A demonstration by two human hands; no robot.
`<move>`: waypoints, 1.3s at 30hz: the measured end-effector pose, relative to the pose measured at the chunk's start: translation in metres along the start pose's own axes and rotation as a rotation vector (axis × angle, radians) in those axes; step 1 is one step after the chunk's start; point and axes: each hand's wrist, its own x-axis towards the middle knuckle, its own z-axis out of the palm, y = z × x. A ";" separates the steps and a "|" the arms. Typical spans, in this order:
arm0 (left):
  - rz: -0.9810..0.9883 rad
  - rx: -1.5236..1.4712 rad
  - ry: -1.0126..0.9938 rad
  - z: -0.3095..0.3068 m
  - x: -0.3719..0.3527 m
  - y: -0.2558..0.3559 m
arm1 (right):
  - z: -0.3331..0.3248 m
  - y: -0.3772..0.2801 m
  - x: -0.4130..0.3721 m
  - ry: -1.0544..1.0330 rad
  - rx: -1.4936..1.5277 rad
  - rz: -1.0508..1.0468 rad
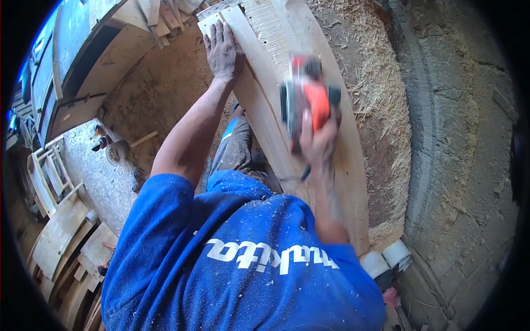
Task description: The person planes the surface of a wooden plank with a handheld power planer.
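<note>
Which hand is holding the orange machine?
The right hand, wrapped around the orange planer on the plank. The left hand only lies flat on the plank, farther up.

"makita" on blue shirt point(165, 259)

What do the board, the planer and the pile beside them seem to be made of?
Board: pale bare wood, unfinished; grain lines run along it. Planer: apparently orange and black plastic housing, though blurred. Pile: probably wood shavings, straw-coloured loose curls.
</note>
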 end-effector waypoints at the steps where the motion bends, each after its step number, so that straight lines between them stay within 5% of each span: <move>1: 0.003 0.002 -0.005 0.003 0.000 -0.002 | -0.012 -0.007 -0.045 0.008 -0.054 0.048; 5: 0.001 0.019 0.032 0.013 -0.002 -0.006 | -0.054 -0.019 -0.203 -0.078 -0.126 0.360; 8: 0.005 -0.012 0.057 0.015 0.000 -0.005 | -0.054 -0.022 -0.212 -0.072 -0.205 0.344; 15: 0.013 -0.035 0.064 0.006 0.000 -0.002 | 0.023 -0.005 -0.026 0.002 -0.048 0.004; 27: -0.046 -0.164 -0.002 -0.009 0.001 0.004 | 0.164 0.024 0.237 0.204 0.017 -0.203; 29: -0.052 -0.149 -0.019 -0.010 0.001 0.004 | 0.152 -0.006 0.263 -0.006 -0.236 -0.002; 31: -0.029 -0.161 -0.003 -0.010 0.001 0.003 | 0.176 0.023 0.283 0.126 -0.136 -0.191; 36: -0.041 -0.185 -0.019 -0.007 0.001 0.001 | 0.134 0.031 0.200 0.083 -0.098 -0.324; 39: 0.030 -0.124 -0.044 -0.015 0.000 0.005 | 0.065 -0.004 0.078 0.025 -0.058 -0.052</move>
